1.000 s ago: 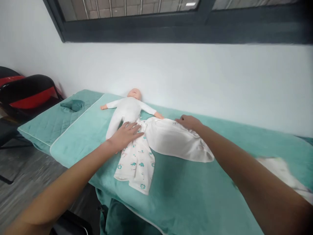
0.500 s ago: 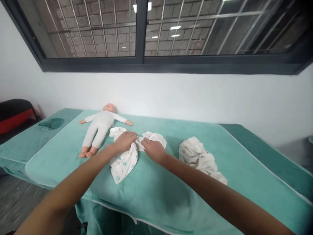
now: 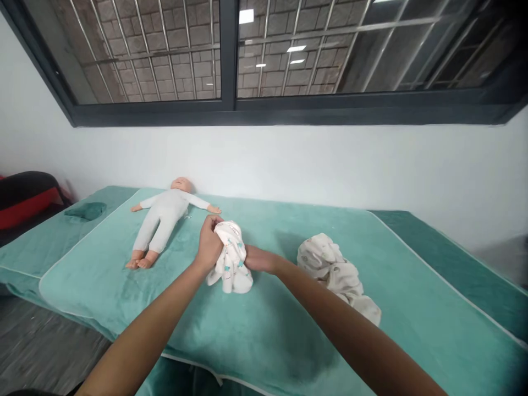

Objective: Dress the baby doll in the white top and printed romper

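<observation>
My left hand (image 3: 209, 242) is closed round the top of a white baby garment with small teal prints (image 3: 231, 258) and holds it bunched up just above the teal mat (image 3: 264, 324). My right hand (image 3: 254, 258) reaches in from the right and is mostly hidden behind the same garment, gripping it. A baby doll in a pale bodysuit (image 3: 163, 217) lies on its back on the mat to the left of my hands, arms spread. A crumpled cream cloth (image 3: 336, 269) lies on the mat to the right.
The mat covers a padded teal table (image 3: 454, 258) set against a white wall under a barred window. A dark green cloth (image 3: 86, 210) lies at the far left of the table. A red and black chair (image 3: 25, 195) stands at the left edge.
The garment lay spread flat under both hands a second ago. It has been gathered together and lifted into a bunch between my hands. The view has risen and pulled back.
</observation>
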A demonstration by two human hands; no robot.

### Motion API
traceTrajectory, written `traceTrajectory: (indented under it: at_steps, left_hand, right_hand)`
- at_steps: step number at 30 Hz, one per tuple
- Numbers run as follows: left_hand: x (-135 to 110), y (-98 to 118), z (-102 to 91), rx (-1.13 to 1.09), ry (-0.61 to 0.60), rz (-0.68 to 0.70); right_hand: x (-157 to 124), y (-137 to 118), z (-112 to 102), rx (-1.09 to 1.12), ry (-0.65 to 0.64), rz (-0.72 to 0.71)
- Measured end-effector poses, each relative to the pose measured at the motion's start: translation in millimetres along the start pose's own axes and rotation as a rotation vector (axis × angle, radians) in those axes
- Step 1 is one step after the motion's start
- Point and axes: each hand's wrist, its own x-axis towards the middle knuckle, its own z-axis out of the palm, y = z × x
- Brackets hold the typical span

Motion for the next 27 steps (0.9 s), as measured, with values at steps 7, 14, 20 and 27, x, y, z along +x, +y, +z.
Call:
traceTrajectory:
  at_steps: [7, 14, 20, 27]
  left_hand:
    - [-24.5, -70.6, -73.5, 0.294, -0.217, 0.062]
    - [-40.1, -110.8, -70.3, 0.590, -0.166, 0.096]
    - [-47.3, -93.8, -83.9, 0.503, -0.067, 0.014]
    - [-156.3, -62.6, -220.2, 0.647, 0.214, -0.214]
  right_hand:
    - [61.9, 24.7, 45.2, 0.482, -0.069, 0.024]
    - [60.5, 48.1, 11.1, 0.573, -0.346, 0.020]
    - [61.4, 64.2, -6.9, 0.725, 0.079, 0.048]
    - [58.4, 62.8, 12.2, 0.625, 0.197, 0.015]
